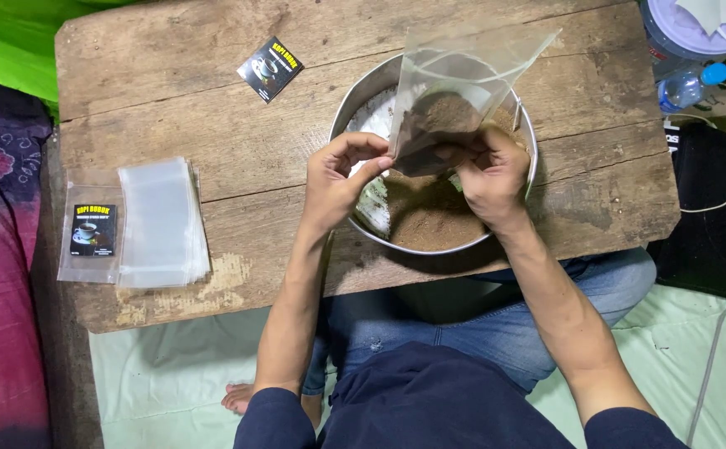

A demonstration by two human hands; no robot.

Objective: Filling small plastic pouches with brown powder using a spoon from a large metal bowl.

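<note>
A clear plastic pouch (454, 91) partly filled with brown powder is held upright over a round metal bowl (361, 91). My left hand (338, 179) pinches the pouch's lower left corner. My right hand (492, 170) grips its lower right side. The bowl sits on a worn wooden table (172, 100) and holds a heap of the same brown powder (429, 216). The pouch's mouth is open at the top.
A stack of empty clear pouches (162, 223) lies at the table's left, beside one pouch with a black label card (93, 229). A loose black label card (270, 68) lies at the back. A water bottle (689, 85) and a white lid (704, 25) sit at the right.
</note>
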